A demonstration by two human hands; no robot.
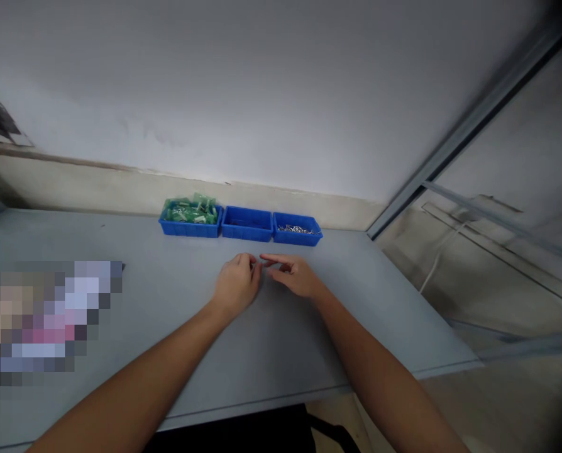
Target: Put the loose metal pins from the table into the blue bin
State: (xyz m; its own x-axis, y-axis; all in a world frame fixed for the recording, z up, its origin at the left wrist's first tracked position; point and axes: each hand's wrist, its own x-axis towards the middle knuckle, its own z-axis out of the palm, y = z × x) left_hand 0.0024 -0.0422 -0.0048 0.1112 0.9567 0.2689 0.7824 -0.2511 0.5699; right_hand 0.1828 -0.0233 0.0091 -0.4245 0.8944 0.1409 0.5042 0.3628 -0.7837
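Over the middle of the grey table, my left hand (238,282) has its fingers curled with the thumb against them; whatever it grips, if anything, is hidden. Just to its right, my right hand (294,274) holds its forefinger stretched out and its thumb apart, with no object visible between them. The fingertips of both hands are close together. Beyond them stand three blue bins in a row: the left bin (190,230) heaped with green-and-clear packets (191,211), the middle bin (247,233) with a dark inside, and the right bin (297,238) with small shiny metal parts (296,229).
The grey table (168,352) meets a white wall (262,94) behind the bins. A pixelated patch covers something at the table's left. A metal frame (451,145) rises at the right edge. A black object (243,434) sits below the front edge.
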